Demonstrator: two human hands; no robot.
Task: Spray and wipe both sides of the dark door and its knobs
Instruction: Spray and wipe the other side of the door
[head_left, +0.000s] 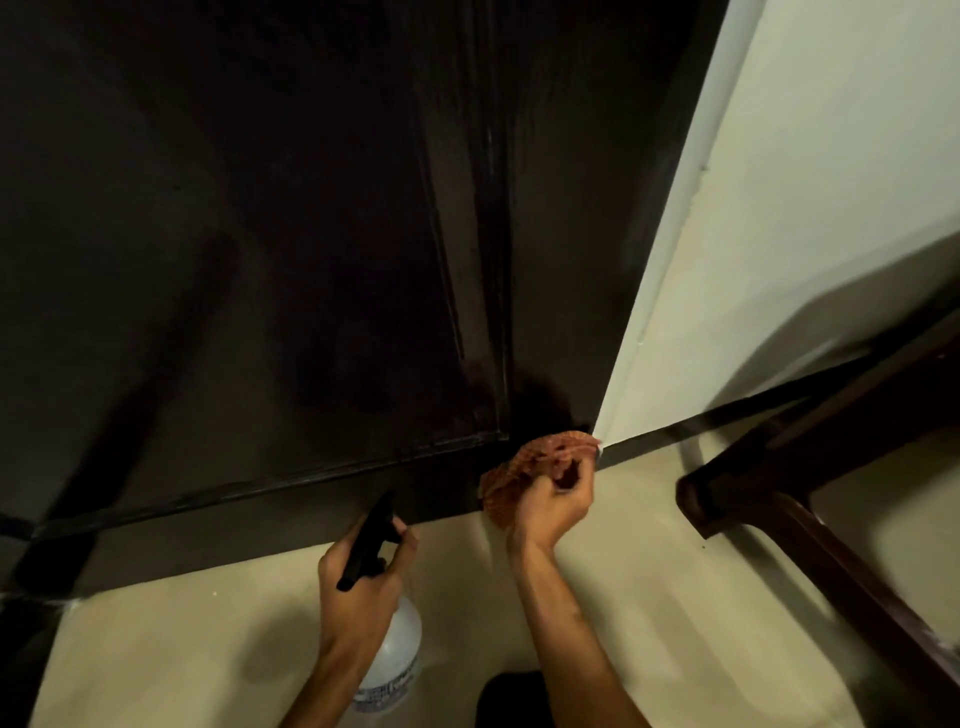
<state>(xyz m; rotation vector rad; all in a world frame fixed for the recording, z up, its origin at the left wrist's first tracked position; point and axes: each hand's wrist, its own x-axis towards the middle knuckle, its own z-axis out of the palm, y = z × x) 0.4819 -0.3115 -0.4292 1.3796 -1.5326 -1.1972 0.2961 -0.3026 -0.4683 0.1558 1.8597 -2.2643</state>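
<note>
spray bottle (396, 657) nearest, my left hand (363, 592) curled round its neck under black trigger, nozzle facing door, kept ready for next spray. further out, my right hand (553, 506) clutches bunched orange cloth (535, 460), pressed to bottom corner of dark door (260, 260) beside white wall (805, 208). knobs out of view.

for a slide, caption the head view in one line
Right hand presses an orange cloth to the bottom corner of the dark door; left hand holds a spray bottle.
</note>
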